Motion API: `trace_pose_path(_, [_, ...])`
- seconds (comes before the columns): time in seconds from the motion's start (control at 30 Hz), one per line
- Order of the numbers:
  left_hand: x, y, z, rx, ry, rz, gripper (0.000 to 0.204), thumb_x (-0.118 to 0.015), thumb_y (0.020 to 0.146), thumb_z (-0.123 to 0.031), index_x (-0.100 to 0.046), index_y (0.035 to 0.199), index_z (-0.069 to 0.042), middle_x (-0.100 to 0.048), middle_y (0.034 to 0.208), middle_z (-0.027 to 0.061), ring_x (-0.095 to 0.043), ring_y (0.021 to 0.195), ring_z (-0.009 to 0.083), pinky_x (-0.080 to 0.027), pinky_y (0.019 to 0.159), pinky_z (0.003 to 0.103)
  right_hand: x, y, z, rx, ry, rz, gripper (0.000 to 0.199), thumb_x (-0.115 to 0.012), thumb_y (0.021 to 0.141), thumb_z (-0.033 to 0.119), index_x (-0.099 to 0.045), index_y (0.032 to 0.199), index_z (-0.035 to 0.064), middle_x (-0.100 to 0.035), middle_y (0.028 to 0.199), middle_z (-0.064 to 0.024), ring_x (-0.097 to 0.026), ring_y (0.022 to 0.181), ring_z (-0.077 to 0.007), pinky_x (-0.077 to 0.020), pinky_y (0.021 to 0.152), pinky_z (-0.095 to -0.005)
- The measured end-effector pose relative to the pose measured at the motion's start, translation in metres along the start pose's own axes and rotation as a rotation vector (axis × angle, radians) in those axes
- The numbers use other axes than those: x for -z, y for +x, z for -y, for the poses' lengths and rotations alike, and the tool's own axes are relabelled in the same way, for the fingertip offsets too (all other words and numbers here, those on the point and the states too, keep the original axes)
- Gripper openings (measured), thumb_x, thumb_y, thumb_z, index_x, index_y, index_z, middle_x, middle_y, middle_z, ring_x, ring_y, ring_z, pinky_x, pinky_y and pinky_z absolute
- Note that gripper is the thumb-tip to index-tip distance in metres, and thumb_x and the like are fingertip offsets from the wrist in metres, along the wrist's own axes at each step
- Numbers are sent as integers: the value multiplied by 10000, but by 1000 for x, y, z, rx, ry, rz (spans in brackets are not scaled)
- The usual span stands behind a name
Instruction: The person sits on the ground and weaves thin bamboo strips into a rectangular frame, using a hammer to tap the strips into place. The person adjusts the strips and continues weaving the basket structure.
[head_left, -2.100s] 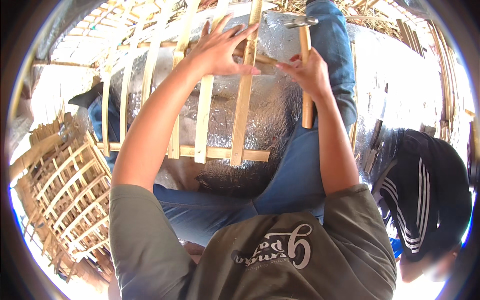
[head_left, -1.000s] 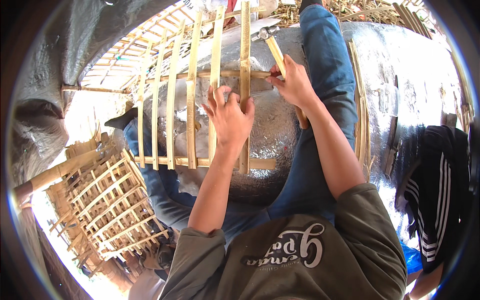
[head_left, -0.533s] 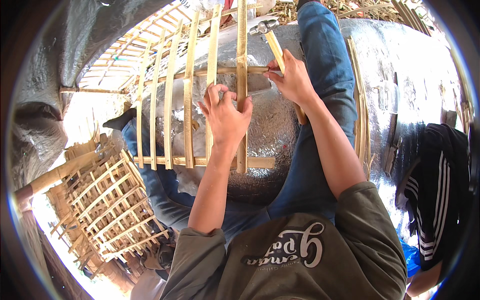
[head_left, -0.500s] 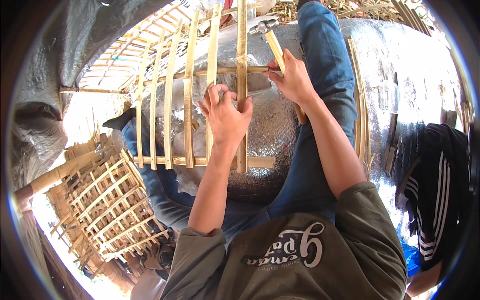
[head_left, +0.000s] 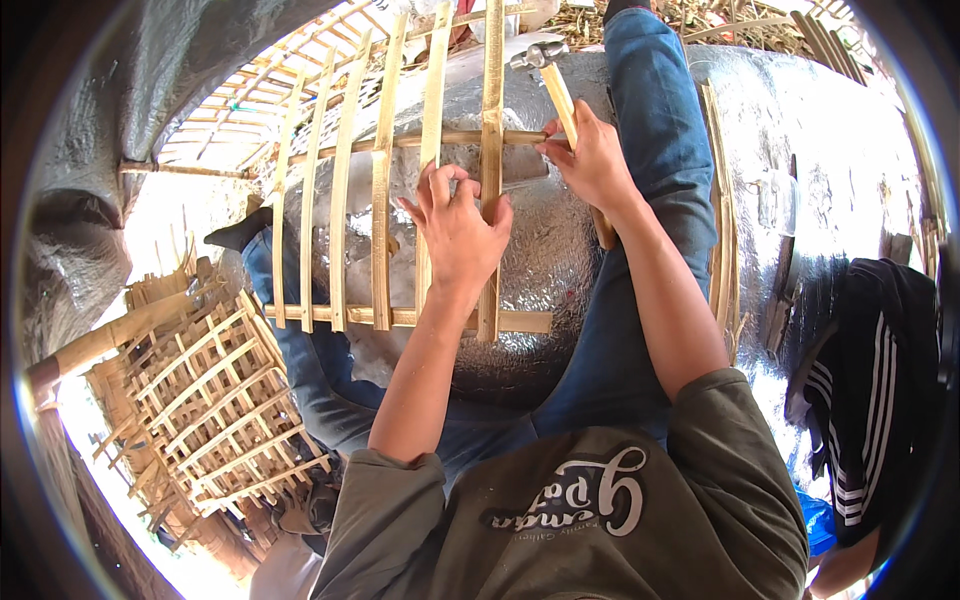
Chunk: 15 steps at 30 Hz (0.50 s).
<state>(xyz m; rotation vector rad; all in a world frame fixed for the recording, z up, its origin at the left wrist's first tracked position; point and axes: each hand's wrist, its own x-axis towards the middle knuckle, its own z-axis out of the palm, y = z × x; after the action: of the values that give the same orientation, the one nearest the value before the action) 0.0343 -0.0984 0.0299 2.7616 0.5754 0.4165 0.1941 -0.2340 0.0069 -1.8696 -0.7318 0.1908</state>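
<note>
ladder-like frame of pale, flat bamboo-like strips [head_left: 381, 200] sits between the wearer's legs, over a crinkled silver foil-like sheet [head_left: 545, 260]. six uprights, two crosspieces; lower left part overlaps the left blue-jeans leg [head_left: 270, 275] in view.

left hand [head_left: 457, 235]: half curled, fingers at the fifth upright [head_left: 434, 90], thumb just past the sixth upright [head_left: 491, 90]. can't tell if it's gripping or only resting. right hand [head_left: 597, 165]: closed round the pale wooden handle of a metal-headed hammer [head_left: 559, 98], thumb and fingertip at the right end of the thin brown upper crosspiece [head_left: 522, 137]. can't see if there's anything small in that pinch.

handling, my guess: frame light, springy along the strips, could rack at the joints. strips look dry, not slippery; cut edges may splinter. best hold: at a crossing, or the free stub of the pale lower crosspiece [head_left: 527, 321]. hammer head-heavy, solid.

around: right blue-jeans leg [head_left: 655, 150] just beside the hammer handle, tight for any swing. long loose strips [head_left: 722, 230] beyond that leg. pile of lattice panels [head_left: 220, 400] off left. grey-black plastic sheeting [head_left: 80, 130] upper left. black garment with white stripes [head_left: 870, 380] far right, well apart.
</note>
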Motion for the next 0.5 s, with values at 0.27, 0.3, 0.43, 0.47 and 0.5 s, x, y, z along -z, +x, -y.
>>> trace_pose_path(0.27, [-1, -5, 0, 26, 48, -34, 286, -709, 886, -315, -656, 961, -44, -475, 1263, 96, -382, 1375, 369, -175, 1099, 783, -1, 2, 3, -32, 75, 13, 312, -777, 821, 43, -498, 944, -25, -711, 891, -203, -732, 853, -363, -560, 712, -405])
trace_pose_path(0.3, [-1, -5, -1, 27, 55, -36, 285, -698, 895, -316, -655, 969, -44, -474, 1264, 100, -385, 1371, 373, -175, 1095, 789, -1, 3, 4, -40, 34, 19, 314, -779, 819, 44, -500, 946, -26, -711, 888, -202, -733, 856, -362, -561, 711, -404])
trace_pose_path(0.43, [-2, -5, -1, 28, 22, -67, 287, -667, 920, -313, -644, 1011, -42, -470, 1266, 112, -388, 1364, 385, -174, 1082, 804, 4, 4, 8, -53, -60, 34, 330, -791, 810, 51, -502, 946, -33, -715, 882, -193, -734, 860, -362, -573, 714, -395])
trace_pose_path(0.47, [-1, -6, -3, 36, 9, -66, 302, -671, 919, -319, -636, 1036, -44, -470, 1268, 107, -384, 1366, 378, -169, 1091, 797, 5, 3, 9, -49, -69, 33, 332, -791, 811, 51, -499, 945, -34, -716, 883, -190, -734, 858, -360, -576, 715, -393])
trace_pose_path(0.5, [0, -6, -3, 39, 14, -67, 303, -676, 916, -322, -637, 1033, -46, -470, 1270, 104, -383, 1368, 376, -168, 1093, 795, 5, 4, 9, -45, -79, 30, 334, -791, 812, 51, -497, 945, -35, -716, 883, -188, -734, 856, -359, -579, 716, -390])
